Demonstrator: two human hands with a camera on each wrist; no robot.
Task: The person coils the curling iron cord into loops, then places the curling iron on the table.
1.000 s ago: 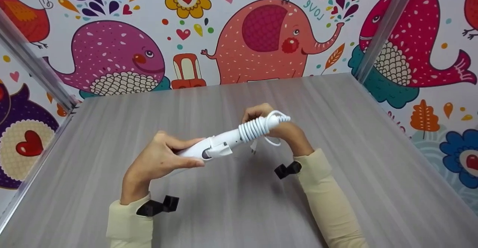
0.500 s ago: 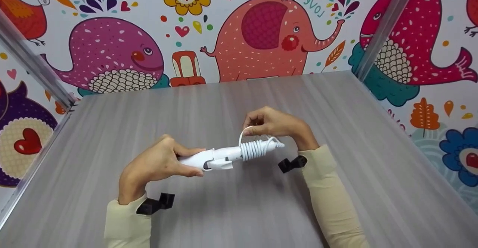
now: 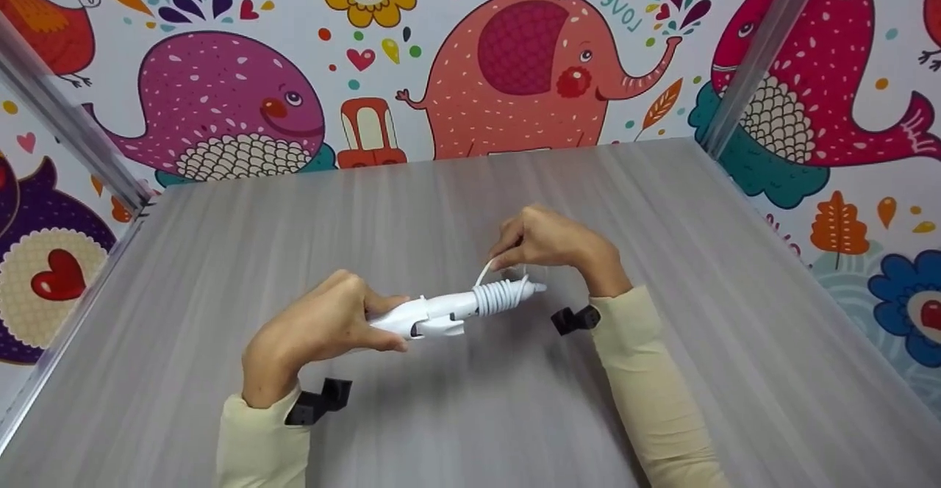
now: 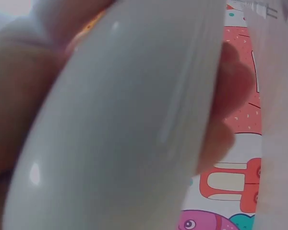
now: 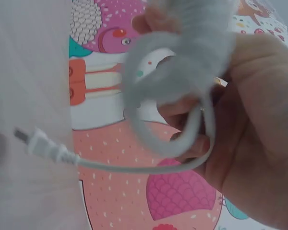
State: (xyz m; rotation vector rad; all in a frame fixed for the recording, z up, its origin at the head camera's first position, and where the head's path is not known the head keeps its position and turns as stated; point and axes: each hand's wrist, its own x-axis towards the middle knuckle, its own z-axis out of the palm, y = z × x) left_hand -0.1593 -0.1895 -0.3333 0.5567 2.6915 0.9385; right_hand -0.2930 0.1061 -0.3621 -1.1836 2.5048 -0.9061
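Observation:
My left hand (image 3: 320, 330) grips a white hair styling iron (image 3: 441, 311) by its broad, glossy body, thumb on the near side and fingers on the far side. Its slim end points right and tilts slightly up, above the table. A white power cord (image 3: 498, 297) is coiled tightly around that end. My right hand (image 3: 555, 242) is just above the coil, pinching a strand of the cord. In the right wrist view the cord loops below the coil and runs past my curled fingers to a two-pin plug (image 5: 41, 146). Smooth white casing (image 4: 115, 115) fills the left wrist view.
A grey wood-grain table (image 3: 441, 422) lies under both hands. Behind it stands a wall (image 3: 397, 69) with colourful animal drawings. Metal posts (image 3: 757, 62) rise at the back corners. Black wrist mounts (image 3: 320, 402) stick out from both sleeves.
The iron has come down and levelled somewhat. My right hand, first behind the coiled end, now shows above it, drawing a strand of cord upward.

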